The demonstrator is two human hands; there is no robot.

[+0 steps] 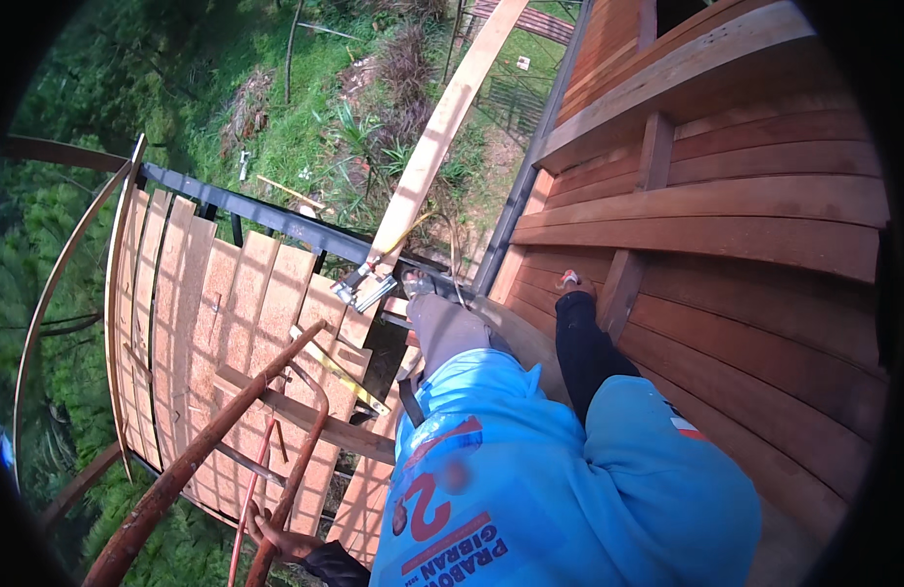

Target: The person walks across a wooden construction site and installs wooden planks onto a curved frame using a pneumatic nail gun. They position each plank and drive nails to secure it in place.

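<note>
My left hand (279,539), in a dark sleeve, grips a curved rusty rod (297,460) at the bottom edge, next to a thicker rusty pipe (193,460). My right hand (572,282), at the end of a black sleeve, reaches forward. It rests against the reddish wooden plank wall (745,235) beside a vertical batten (636,220). It is too small to tell how its fingers lie. My blue shirt fills the lower middle, and one grey-trousered leg (442,328) steps onto the plank platform (242,303).
A long pale board (437,132) leans up from the platform over a black steel beam (266,215). A metal tool (362,286) lies at the board's foot. A yellow strip (339,372) lies on the planks. Grass and plants lie far below.
</note>
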